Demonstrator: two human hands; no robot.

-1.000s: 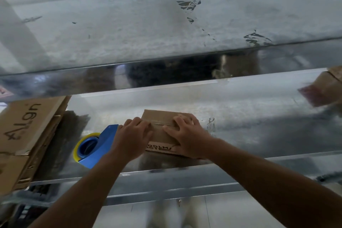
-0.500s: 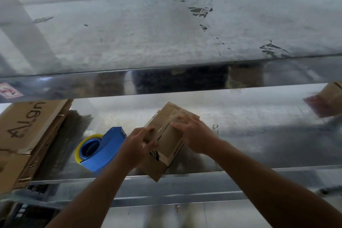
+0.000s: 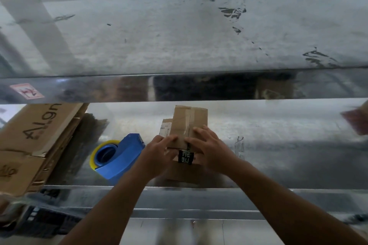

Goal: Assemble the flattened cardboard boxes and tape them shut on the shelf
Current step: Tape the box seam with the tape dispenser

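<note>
Small cardboard box (image 3: 189, 123) sits on the shelf (image 3: 278, 145) just right of the tape dispenser (image 3: 121, 157), taped seam up. Likely light and empty, with stiff but crushable walls: best held at edges and corners. Left hand (image 3: 157, 155) curls its fingers over the box's near-left edge; right hand (image 3: 211, 151) presses on top with fairly straight fingers. Hands hide the near face and the label is unreadable. Flattened cardboard stack (image 3: 29, 135) left of the dispenser is cropped.

The bare left arm (image 3: 111, 205) and the bare right arm (image 3: 278, 195) reach forward side by side. The left hand (image 3: 159, 155) bends its fingers over the near edge of the small brown cardboard box (image 3: 191, 119) and holds it. The right hand (image 3: 211, 151) lies on the box with fingers spread, pressing down.
</note>
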